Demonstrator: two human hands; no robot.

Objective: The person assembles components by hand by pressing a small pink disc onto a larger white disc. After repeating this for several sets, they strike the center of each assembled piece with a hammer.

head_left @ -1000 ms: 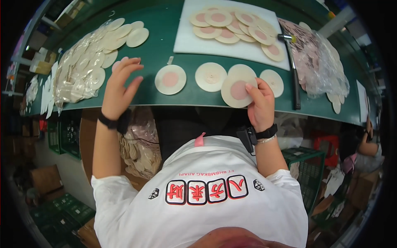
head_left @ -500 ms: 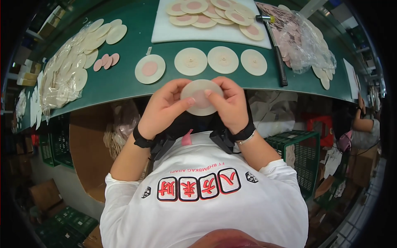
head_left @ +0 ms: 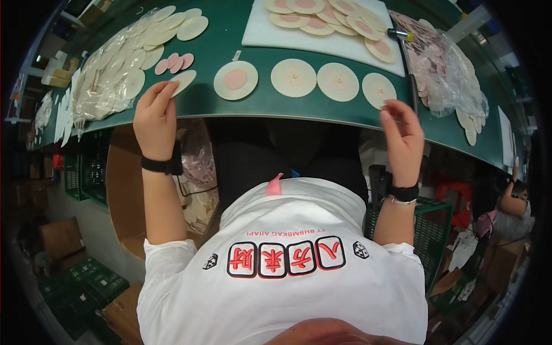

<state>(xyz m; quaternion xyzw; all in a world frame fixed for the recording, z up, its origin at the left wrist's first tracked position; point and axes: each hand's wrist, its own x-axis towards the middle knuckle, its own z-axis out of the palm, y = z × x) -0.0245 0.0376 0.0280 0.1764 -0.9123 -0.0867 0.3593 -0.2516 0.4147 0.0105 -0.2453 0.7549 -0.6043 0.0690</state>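
Our left grip (head_left: 156,122) pinches a cream disc (head_left: 185,83) at the bench (head_left: 270,106); our right grip (head_left: 405,133) is loosely spread, apparently empty. Piled pink-centred discs (head_left: 317,25) and 1 matching disc (head_left: 236,80) look done; 3 plain discs (head_left: 338,81) seem left.

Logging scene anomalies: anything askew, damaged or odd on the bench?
No damage stands out. One mild oddity: the leftmost disc in the nearest row is pink-centred, while the other three discs show no pink centre. The tilted disc farther left looks askew only because the left hand pinches it.
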